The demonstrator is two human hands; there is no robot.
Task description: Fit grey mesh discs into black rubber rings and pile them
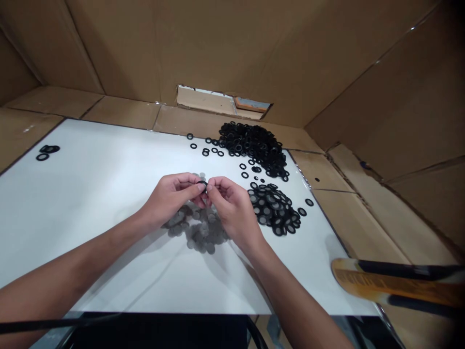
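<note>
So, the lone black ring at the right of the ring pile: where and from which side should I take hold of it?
I would pinch the rim of the black ring from above, coming in from the right. It lies flat on the white board, apart from the pile of black rings, so that side looks free, and the open centre lets one fingertip reach inside the rim.

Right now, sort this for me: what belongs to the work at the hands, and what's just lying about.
Work: left hand, right hand, black ring pinched between them, grey discs below, black ring heap, grey-centred rings.

Lying about: stray rings, white board, cardboard walls, blurred yellow strip.
</note>
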